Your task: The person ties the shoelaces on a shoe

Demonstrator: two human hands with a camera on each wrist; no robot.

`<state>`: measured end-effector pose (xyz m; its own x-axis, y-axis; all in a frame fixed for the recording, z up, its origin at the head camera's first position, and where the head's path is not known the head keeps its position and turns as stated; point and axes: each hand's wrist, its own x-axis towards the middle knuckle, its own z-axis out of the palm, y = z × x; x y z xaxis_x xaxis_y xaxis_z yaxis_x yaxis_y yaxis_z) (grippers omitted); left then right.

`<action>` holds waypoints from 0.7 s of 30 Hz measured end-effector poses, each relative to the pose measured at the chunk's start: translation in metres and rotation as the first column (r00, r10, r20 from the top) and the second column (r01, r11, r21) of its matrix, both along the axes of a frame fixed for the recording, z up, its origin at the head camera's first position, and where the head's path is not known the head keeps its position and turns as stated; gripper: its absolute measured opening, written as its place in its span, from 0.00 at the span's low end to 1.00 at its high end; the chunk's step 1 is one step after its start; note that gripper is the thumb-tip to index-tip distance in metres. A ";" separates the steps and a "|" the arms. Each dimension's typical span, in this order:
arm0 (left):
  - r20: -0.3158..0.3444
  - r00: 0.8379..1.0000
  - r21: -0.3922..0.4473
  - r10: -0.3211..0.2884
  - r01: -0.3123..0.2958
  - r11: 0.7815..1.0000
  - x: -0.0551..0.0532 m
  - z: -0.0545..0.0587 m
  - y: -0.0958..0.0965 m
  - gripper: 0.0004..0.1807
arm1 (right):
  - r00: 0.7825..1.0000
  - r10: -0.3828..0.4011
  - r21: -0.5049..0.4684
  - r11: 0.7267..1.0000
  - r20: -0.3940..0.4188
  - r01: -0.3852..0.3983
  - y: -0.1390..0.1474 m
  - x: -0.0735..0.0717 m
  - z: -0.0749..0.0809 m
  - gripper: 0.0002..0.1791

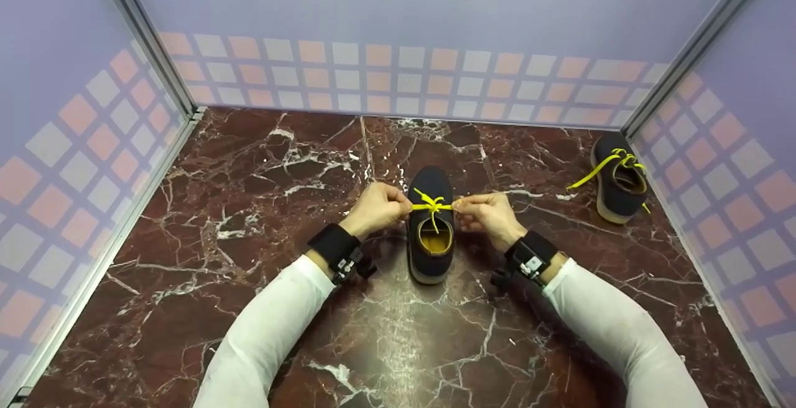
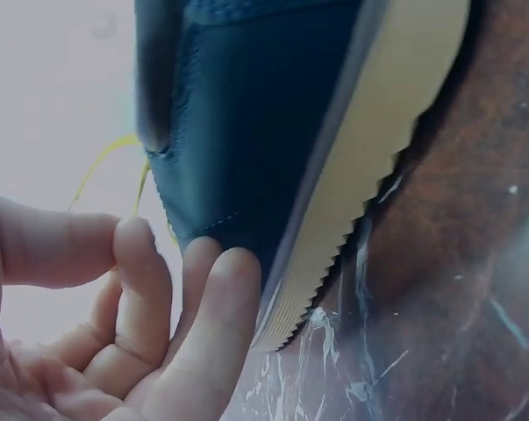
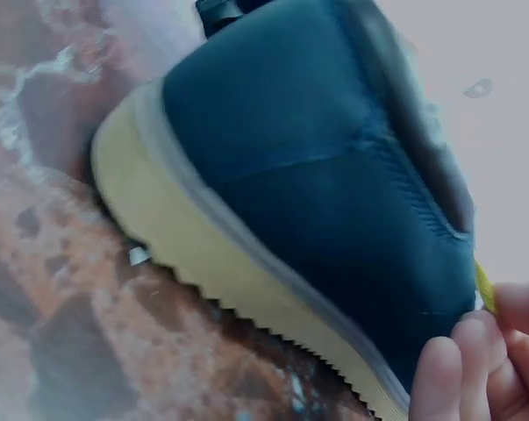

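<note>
A dark shoe (image 1: 430, 265) with a tan sole stands in the middle of the marbled surface, toe pointing away from me. Its yellow shoelace (image 1: 433, 208) is in a bow across the front of the opening. My left hand (image 1: 377, 209) pinches the lace on the left side between thumb and forefinger. On the right side, my right hand (image 1: 488, 214) pinches the lace the same way. Both stretch it sideways. In the left wrist view, two other fingertips (image 2: 233, 272) touch the shoe's side (image 2: 255, 123); in the right wrist view, fingertips (image 3: 439, 360) are against its other side (image 3: 290, 175).
A second dark shoe (image 1: 612, 206) with a yellow lace in a bow stands at the far right, near the side wall. Lilac panels with pink and white squares (image 1: 410, 56) enclose the back and both sides. Bare marbled surface (image 1: 217, 221) lies left of the shoe.
</note>
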<state>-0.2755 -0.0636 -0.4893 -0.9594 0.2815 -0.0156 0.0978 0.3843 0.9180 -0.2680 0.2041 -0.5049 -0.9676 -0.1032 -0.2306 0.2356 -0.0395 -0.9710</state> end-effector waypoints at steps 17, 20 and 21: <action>0.114 0.991 -0.019 0.064 -0.062 0.998 -0.017 -0.080 0.047 0.43 | 0.998 -0.034 0.038 0.999 -0.050 0.036 -0.040 0.034 -0.002 0.38; 0.125 0.990 -0.007 0.064 -0.063 0.998 -0.018 -0.081 0.048 0.43 | 0.996 -0.049 0.023 0.998 -0.070 0.051 -0.047 0.036 -0.003 0.38; 0.131 0.989 -0.006 0.065 -0.064 0.998 -0.019 -0.081 0.048 0.43 | 0.996 -0.051 0.018 0.998 -0.073 0.052 -0.049 0.035 -0.003 0.38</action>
